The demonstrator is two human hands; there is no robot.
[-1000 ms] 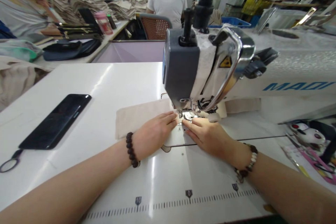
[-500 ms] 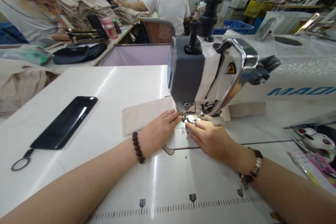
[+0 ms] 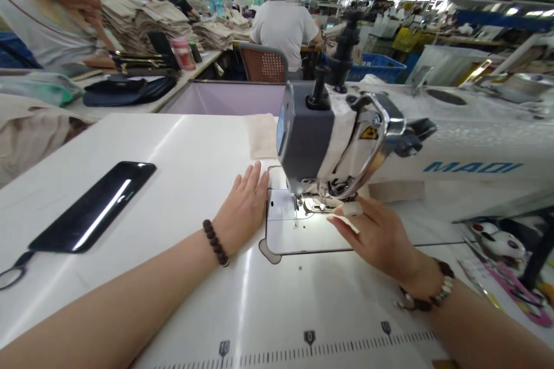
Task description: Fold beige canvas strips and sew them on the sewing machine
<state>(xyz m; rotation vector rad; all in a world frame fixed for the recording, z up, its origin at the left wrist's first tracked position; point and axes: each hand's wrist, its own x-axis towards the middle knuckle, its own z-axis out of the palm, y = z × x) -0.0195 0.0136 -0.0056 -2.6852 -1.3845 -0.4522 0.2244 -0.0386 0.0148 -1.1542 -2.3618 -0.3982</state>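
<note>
My left hand [image 3: 244,204] lies flat on the white sewing table, fingers stretched out, beside the left edge of the metal needle plate [image 3: 281,233]. It holds nothing. Beyond its fingertips, a beige fabric piece [image 3: 262,137] rests left of the sewing machine head [image 3: 305,135]. My right hand [image 3: 376,233] is at the right of the presser foot [image 3: 303,203], thumb apart from the bent fingers. Some of its fingertips are hidden behind a small pale piece [image 3: 352,209] and the machine. Behind that hand, another beige fabric piece [image 3: 398,191] lies under the machine arm.
A black phone [image 3: 95,207] with a ring strap lies at the left. Scissors with pink handles [image 3: 515,294] and a panda-like item [image 3: 502,242] are at the right. Beyond the table, a person in a white shirt [image 3: 281,29] sits near a brown chair [image 3: 264,63].
The fabric piece has moved away from me, to behind the needle area. My left hand has come off it onto the table. My right hand has shifted right, away from the presser foot.
</note>
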